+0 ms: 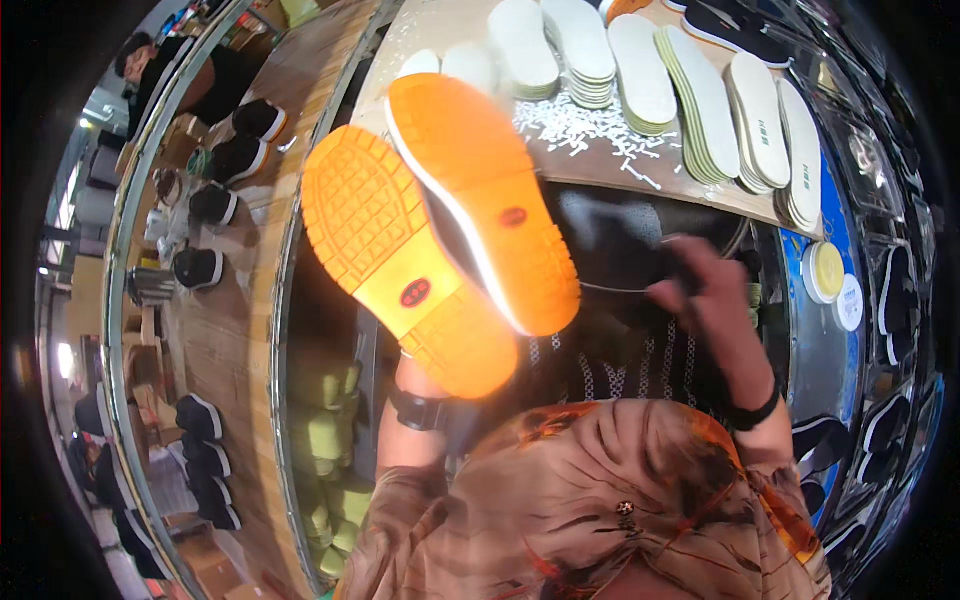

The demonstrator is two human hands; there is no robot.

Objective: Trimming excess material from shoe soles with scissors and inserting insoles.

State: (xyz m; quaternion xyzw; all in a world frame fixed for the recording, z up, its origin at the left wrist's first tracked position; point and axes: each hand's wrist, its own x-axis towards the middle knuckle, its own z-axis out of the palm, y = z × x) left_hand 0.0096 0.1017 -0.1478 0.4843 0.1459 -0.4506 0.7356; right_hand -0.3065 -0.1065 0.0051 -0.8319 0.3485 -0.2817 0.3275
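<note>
A pair of shoes with bright orange soles is raised at centre left, undersides facing me. The nearer shoe (410, 270) has a blocky tread and a dark oval mark; the other shoe (475, 170) shows a white edge and overlaps it. My left hand (411, 375) is behind the pair, holding it. Its fingers are hidden, and only the wrist with a dark watch shows below. My right hand (712, 300), smeared by motion, is bent beside dark material over my lap. A thin pale line runs toward its fingertips; whether it grips anything is unclear.
Ahead, a table (650, 170) bears several stacks of pale insoles (640, 75) and scattered white bits (580, 130). On the left, a wooden-topped bench (240, 340) with a metal rail carries dark shoes (213, 207). Round yellow and white lids (827, 272) lie at right. Another person is far left.
</note>
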